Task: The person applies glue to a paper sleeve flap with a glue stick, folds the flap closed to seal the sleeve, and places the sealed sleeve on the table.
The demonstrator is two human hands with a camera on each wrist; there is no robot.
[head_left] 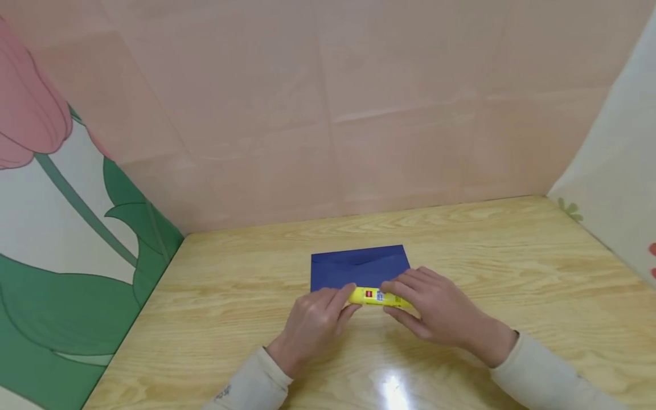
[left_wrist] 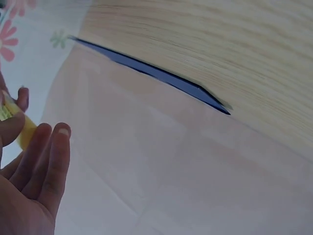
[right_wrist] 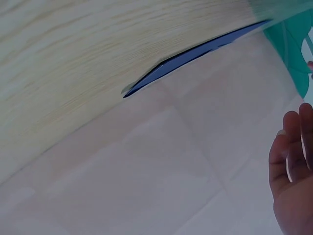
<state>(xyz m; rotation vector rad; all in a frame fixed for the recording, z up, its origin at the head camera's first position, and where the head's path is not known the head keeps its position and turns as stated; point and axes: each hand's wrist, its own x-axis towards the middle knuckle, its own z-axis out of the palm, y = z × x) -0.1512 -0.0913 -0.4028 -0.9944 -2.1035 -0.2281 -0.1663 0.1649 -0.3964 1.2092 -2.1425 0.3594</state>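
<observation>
Both hands hold a yellow glue stick [head_left: 373, 296] with a small red label, level in front of the body. My left hand [head_left: 319, 313] pinches its left end between thumb and fingers. At the other end, my right hand [head_left: 435, 304] grips the tube with thumb below and fingers above. Behind the hands a dark blue envelope [head_left: 353, 267] lies on the table, its near edge overlapped by hands and tube. The left wrist view shows part of the yellow tube at the left hand's [left_wrist: 34, 181] fingers; in the right wrist view the right hand [right_wrist: 293, 171] shows without the tube.
The wood-grain table [head_left: 230, 319] meets a pinkish sheet [head_left: 328, 114] at the back. A tulip-patterned panel [head_left: 77, 228] borders the left side, and a white flowered sheet [head_left: 615, 171] the right. Light glares off the table's near part.
</observation>
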